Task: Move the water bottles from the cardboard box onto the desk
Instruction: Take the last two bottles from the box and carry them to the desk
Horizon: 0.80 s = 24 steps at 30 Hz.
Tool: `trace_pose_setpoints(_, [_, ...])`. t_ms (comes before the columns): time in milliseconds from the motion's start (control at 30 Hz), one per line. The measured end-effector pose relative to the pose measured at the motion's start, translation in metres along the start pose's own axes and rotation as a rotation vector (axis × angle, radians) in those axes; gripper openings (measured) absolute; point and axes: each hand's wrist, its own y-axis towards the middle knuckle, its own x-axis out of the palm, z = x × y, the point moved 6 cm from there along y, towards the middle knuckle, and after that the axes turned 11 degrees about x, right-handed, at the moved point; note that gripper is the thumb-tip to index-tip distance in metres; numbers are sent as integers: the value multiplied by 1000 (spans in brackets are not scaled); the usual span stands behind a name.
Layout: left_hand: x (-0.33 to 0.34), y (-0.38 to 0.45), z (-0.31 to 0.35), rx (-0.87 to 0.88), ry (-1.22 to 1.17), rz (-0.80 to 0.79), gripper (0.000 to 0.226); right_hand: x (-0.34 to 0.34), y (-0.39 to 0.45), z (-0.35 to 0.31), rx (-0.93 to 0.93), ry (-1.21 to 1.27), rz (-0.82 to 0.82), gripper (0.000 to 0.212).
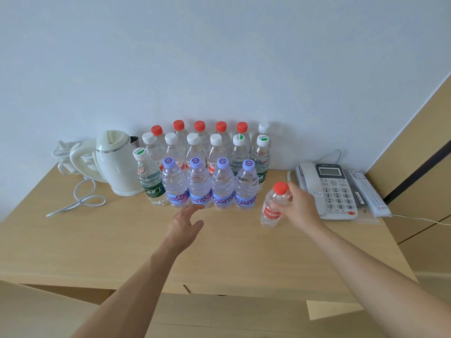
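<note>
Along the bottom edge of the frame lies the cardboard box (219, 313), its flaps just below the front lip of the counter (97, 240); its inside is not visible, so how many bottles remain there cannot be told. Above it, at centre, the left hand (186, 222) hovers over bare wood with fingers spread and loose, holding nothing, its fingertips near the front row of bottles. To its right, the right hand (299, 206) is wrapped around a small red-capped bottle (274, 206), tilted and seemingly just off the counter. The step in hand looks like placing this bottle: it sits at the right end of the purple-capped bottles (210, 186), between them and the telephone (327, 189). The next move calls for righting it and lowering it beside the last purple-capped one without knocking that row. Farther back stand the white-capped bottles (205, 152), then the red-capped bottles (200, 128) against the wall. At the left sits a kettle (117, 162).
</note>
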Motion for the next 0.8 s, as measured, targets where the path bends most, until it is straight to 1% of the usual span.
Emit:
trace_pose_setpoints(167, [-3, -2, 8, 26, 25, -8, 46, -2, 36, -3, 34, 40, 62, 38])
trace_pose_setpoints(233, [-7, -6, 9, 28, 32, 7, 45, 4, 46, -8, 33, 66, 55, 40])
trace_pose_setpoints(433, [-19, -17, 1, -12, 44, 28, 44, 13, 61, -18, 11, 40, 19, 39])
trace_pose_setpoints(633, [-25, -21, -3, -39, 48, 39, 44, 13, 65, -18, 25, 48, 2, 42])
trace_pose_setpoints(800, [-24, -18, 4, -31, 52, 36, 44, 12, 65, -15, 17, 40, -53, 45])
